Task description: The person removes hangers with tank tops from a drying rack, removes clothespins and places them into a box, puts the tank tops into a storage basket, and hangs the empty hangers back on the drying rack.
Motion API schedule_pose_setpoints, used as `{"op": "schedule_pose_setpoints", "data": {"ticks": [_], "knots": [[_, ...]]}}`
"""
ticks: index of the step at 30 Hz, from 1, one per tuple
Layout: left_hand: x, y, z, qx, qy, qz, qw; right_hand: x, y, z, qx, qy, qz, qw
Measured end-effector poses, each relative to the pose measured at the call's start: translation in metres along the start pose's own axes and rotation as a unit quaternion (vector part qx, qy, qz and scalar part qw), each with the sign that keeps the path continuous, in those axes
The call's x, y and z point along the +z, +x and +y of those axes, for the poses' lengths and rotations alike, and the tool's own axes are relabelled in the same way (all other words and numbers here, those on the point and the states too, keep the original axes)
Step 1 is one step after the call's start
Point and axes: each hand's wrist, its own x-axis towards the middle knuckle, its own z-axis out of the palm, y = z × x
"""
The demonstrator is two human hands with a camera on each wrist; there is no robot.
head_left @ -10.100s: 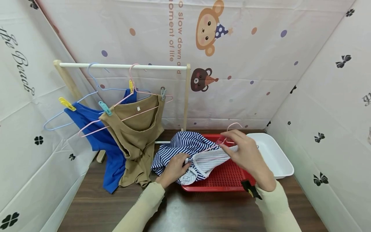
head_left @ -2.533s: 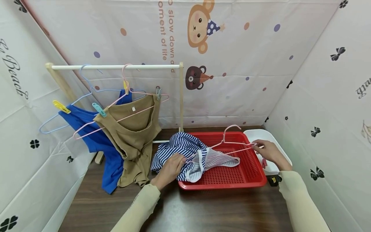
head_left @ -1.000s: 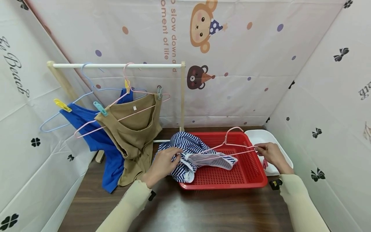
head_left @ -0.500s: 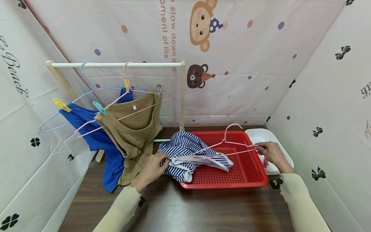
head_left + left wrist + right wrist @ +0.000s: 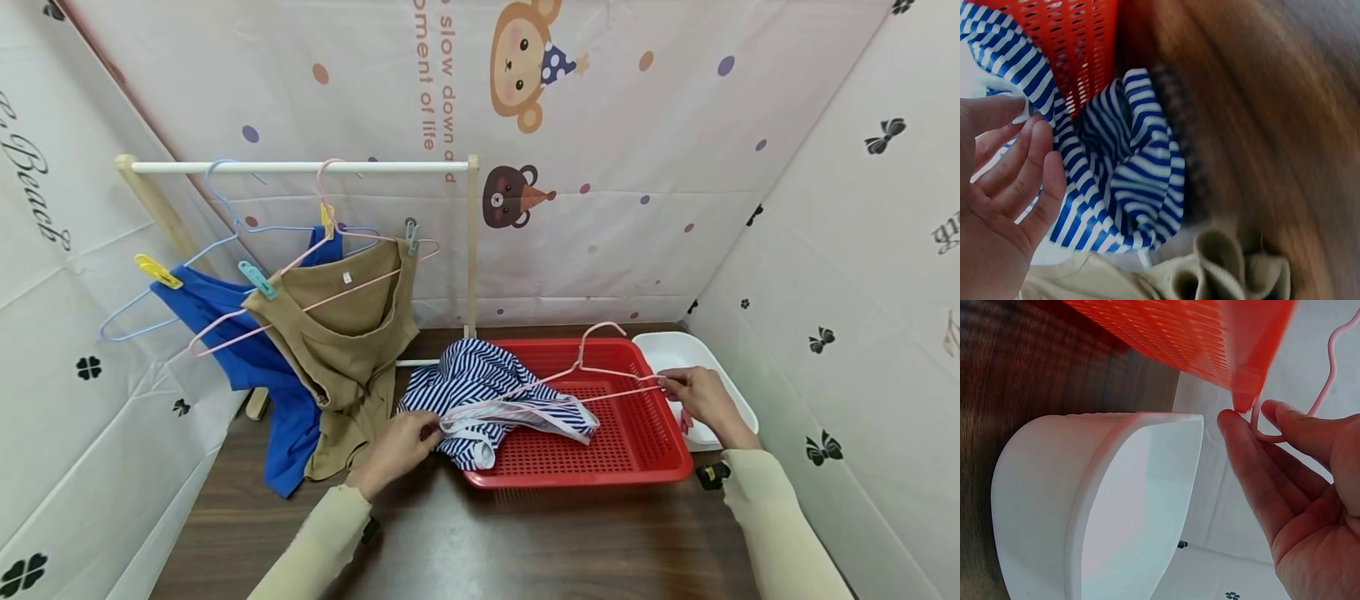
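Observation:
A navy-and-white striped garment lies partly over the left side of the red basket. A pink hanger reaches into its white-edged opening, hook upward. My left hand pinches the garment's edge at the left; in the left wrist view the cloth is between thumb and fingertips, and whether the hanger's left end is also held is hidden. My right hand pinches the hanger's right end, whose looped wire shows between thumb and fingers in the right wrist view, beside the basket's rim.
A white tray with a pink clip stands at the right, partly behind my right hand. At the left, a rack carries a blue garment and a khaki garment, clipped on hangers. Patterned cloth walls enclose the table.
Ten seconds ago my right hand held a pink clip near the hook; it now holds the hanger's end. My left hand has drawn the garment's edge leftward, baring more of the hanger's right side.

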Motion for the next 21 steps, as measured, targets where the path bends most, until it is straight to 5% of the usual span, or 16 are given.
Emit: {"op": "schedule_pose_setpoints", "data": {"ticks": [6, 11, 16, 21], "knots": [[0.001, 0.003, 0.005, -0.002, 0.006, -0.022, 0.9997, 0.003, 0.0, 0.001, -0.006, -0.009, 0.002, 0.9999], [-0.013, 0.006, 0.014, -0.025, -0.045, -0.016, 0.9985, 0.004, -0.001, 0.002, -0.012, -0.006, 0.003, 0.9999], [-0.017, 0.017, 0.028, 0.039, -0.094, 0.012, 0.9947, 0.003, -0.002, 0.001, -0.01, -0.008, 0.01, 0.9999], [-0.005, 0.028, 0.039, 0.06, -0.104, -0.008, 0.9927, 0.003, -0.003, 0.0, 0.003, -0.003, 0.007, 1.0]]}}
